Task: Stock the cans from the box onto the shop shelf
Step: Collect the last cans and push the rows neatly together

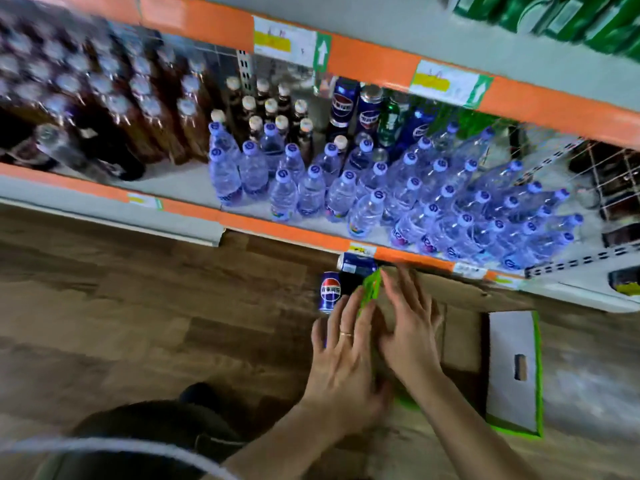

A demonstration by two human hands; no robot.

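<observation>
The cardboard box [460,327] sat on the wood-pattern floor [138,306], its far edge close against the orange front edge of the bottom shelf [294,233]. The left hand [341,355] lay flat on the box's green-edged left flap [370,289], fingers straight, grip wide and holding nothing. The right hand [412,327] pressed flat on the cardboard just beside it, fingers spread, grip likewise wide. 2 blue cans stood outside the box on the floor: 1 upright [329,292] just left of the flap, 1 on its side [356,264] against the shelf edge. Open floor extended to the left. On the shelf, water bottles [381,195] crowded the front edge; a bare strip [180,181] remained left of them.
</observation>
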